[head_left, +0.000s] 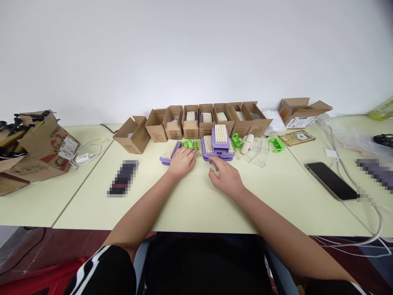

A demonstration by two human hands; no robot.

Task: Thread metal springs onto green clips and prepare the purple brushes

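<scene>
My left hand (183, 162) lies palm down on the table, fingers stretched out next to a bright green plastic part (187, 143). Left of it is a purple brush block (170, 149) with cream bristles. Thin metal coil springs (198, 148) lie just beyond its fingertips. My right hand (227, 178) is curled at the front of a stack of purple brush blocks (220, 141). A small metal piece (212, 163), apparently a spring, shows at its index fingertip; the grip is partly hidden. Another green part (236, 140) and a white rounded part (247, 144) lie right of the stack.
Open cardboard boxes (190, 130) line the wall, some holding brush blocks. Clear plastic covers (261, 154) and a green bracket (277, 144) lie at the right. A phone (331, 180) and white cables (376, 213) are farther right. A large carton (46, 143) stands left.
</scene>
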